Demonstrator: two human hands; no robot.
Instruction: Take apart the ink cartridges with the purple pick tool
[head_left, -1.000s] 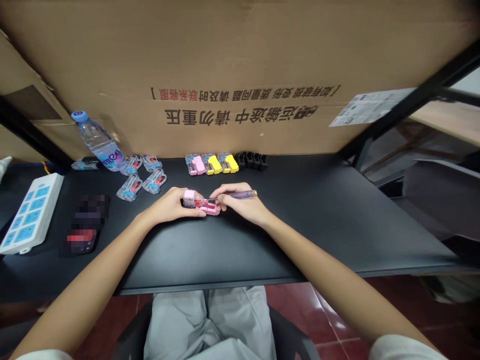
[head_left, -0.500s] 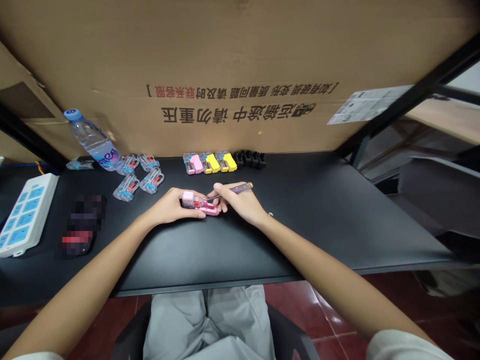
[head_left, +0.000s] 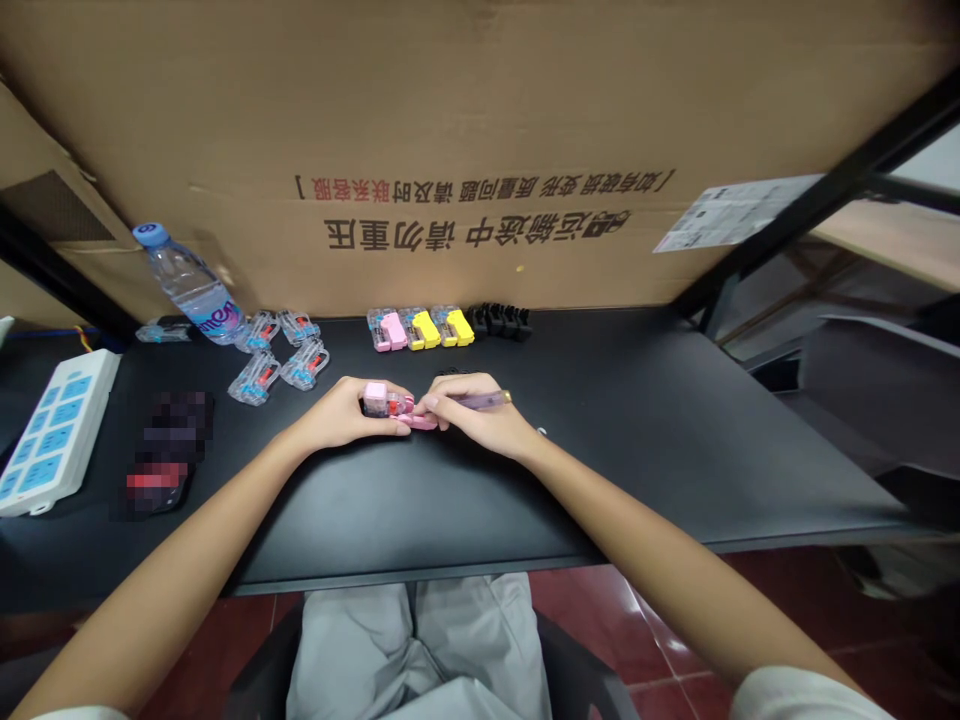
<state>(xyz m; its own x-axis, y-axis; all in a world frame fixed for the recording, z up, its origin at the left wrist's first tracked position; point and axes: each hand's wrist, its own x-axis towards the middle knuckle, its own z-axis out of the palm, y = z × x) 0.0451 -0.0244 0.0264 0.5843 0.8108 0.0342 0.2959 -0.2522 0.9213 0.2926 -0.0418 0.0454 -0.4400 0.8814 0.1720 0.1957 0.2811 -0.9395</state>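
My left hand [head_left: 346, 410] is closed around a small pink-and-clear toy gun [head_left: 376, 400], which shows some red inside. A pink part [head_left: 417, 422] of it sticks out to the right, below my right fingertips. My right hand [head_left: 480, 408] grips a slim, purplish screwdriver [head_left: 484, 400] like a pen, its gold end pointing right. The fingers hide its tip, so I cannot tell whether it touches the toy. Behind the hands stand a pink-and-clear toy gun [head_left: 388, 330] and two yellow-and-clear ones [head_left: 422, 328], in a row beside several black pieces [head_left: 501, 321].
Several clear toy gun bodies [head_left: 304, 363] lie at the back left near a tilted water bottle [head_left: 191, 285]. A white power strip [head_left: 60, 430] and a blurred dark object [head_left: 169, 450] are at left. A cardboard sheet [head_left: 480, 120] rises behind the black table [head_left: 637, 440].
My right hand has rolled over and its fingers have drawn together near the toy. The screwdriver's gold end is lower, and its shaft is now hidden. My left hand has barely moved.
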